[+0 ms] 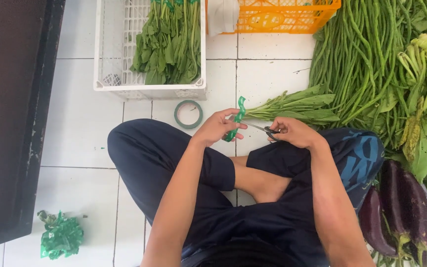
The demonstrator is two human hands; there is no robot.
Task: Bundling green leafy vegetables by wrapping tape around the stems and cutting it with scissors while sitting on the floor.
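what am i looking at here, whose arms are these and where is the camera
The single picture comes from a camera worn on a person's head, looking down at their own arms and crossed legs on a white tiled floor. The left hand holds a strip of green tape at the stems of a bundle of leafy greens. The right hand grips small scissors. Nearby lie a roll of green tape, a white plastic crate of greens, long green beans and purple eggplants.
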